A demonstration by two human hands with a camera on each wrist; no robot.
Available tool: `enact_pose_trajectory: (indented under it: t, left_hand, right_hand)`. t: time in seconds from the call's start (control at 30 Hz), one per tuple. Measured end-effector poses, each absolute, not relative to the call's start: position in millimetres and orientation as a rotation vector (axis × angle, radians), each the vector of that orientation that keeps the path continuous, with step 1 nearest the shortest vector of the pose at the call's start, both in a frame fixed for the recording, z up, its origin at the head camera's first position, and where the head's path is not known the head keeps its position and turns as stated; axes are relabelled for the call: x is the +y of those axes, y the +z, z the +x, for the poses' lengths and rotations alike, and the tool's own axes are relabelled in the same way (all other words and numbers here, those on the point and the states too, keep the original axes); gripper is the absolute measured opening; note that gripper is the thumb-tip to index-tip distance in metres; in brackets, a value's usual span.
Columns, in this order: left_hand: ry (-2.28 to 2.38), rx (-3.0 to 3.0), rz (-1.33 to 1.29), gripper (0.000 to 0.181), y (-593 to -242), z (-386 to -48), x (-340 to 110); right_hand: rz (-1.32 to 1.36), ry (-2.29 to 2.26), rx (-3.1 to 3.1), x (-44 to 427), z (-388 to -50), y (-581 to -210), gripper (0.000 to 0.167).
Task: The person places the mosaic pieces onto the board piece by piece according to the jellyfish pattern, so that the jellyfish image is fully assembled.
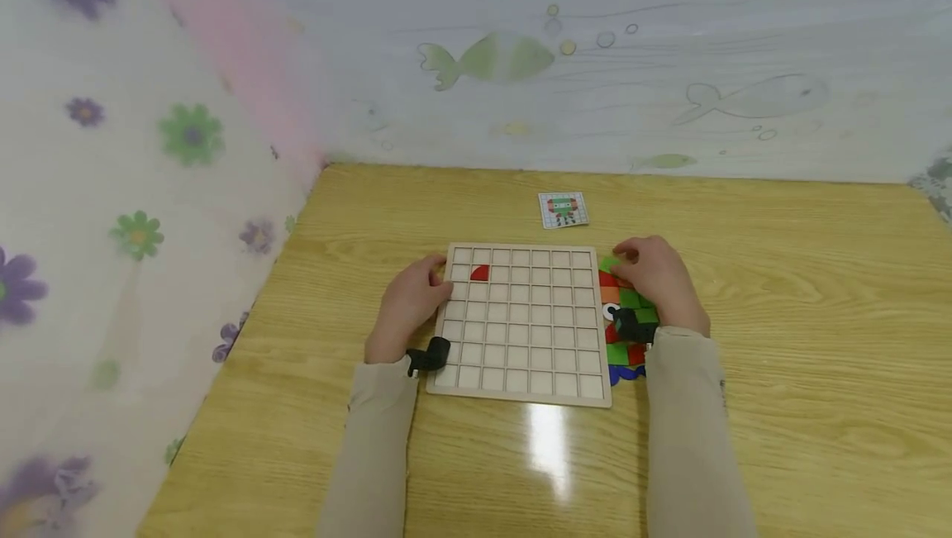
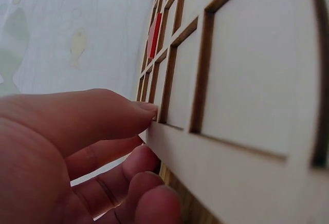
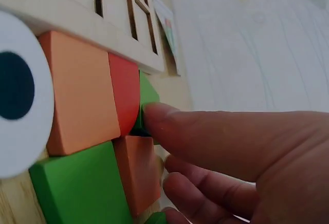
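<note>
A square wooden grid board (image 1: 521, 400) lies on the table with one red quarter-round block (image 1: 481, 273) in a cell near its upper left. At the board's left edge is my left hand (image 1: 409, 302), its thumb on the rim and its other fingers curled beside the edge. Colourful blocks (image 1: 617, 354) lie in a cluster along the board's right side. Over their far end, my right hand (image 1: 658, 278) pinches a green block (image 3: 149, 90); its fingertips are partly hidden. Beside that block are a red block (image 3: 125, 93) and an orange block (image 3: 82, 90).
A small picture card (image 1: 563, 210) with a coloured grid figure lies beyond the board. The wooden table (image 1: 818, 315) meets a painted wall (image 1: 595, 108) at the back and a flowered wall (image 1: 111, 174) at the left. An eye piece (image 3: 43, 95) lies among the blocks.
</note>
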State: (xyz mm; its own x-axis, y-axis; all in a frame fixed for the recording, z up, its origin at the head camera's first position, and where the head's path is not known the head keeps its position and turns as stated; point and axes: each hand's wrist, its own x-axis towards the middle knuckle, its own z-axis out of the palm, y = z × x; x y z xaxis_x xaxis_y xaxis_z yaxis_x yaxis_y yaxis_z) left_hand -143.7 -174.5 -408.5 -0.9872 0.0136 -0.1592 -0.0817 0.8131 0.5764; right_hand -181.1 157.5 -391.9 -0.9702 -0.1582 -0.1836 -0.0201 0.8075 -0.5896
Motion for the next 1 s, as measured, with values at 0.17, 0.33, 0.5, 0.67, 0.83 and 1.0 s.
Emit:
enact_pose_trajectory:
  t: [0.17, 0.33, 0.5, 0.67, 0.83, 1.0]
  left_hand:
    - [0.857, 2.877, -0.039, 0.046, -403.8, -146.8, -172.1]
    - [0.841, 2.887, -0.039, 0.044, -399.1, -145.6, -169.9]
    - [0.842, 2.877, -0.041, 0.045, -398.3, -141.4, -170.6]
    - [0.86, 2.866, -0.035, 0.046, -399.2, -139.1, -170.9]
    - [0.832, 2.867, -0.01, 0.046, -402.1, -140.8, -168.8]
    - [0.79, 2.898, -0.013, 0.041, -402.9, -140.9, -168.0]
  right_hand:
    - [-0.121, -0.906, 2.722, 159.8, -185.3, -388.1, 0.03]
    - [-0.092, -0.94, 2.69, 158.9, -186.7, -390.1, 0.027]
    - [-0.072, -0.998, 2.719, 156.0, -185.8, -395.2, 0.024]
    - [-0.026, -1.091, 2.739, 154.5, -183.7, -400.2, 0.027]
    - [0.023, -1.148, 2.736, 154.1, -182.6, -403.3, 0.031]
    - [-0.01, -1.17, 2.758, 150.2, -184.6, -403.1, 0.033]
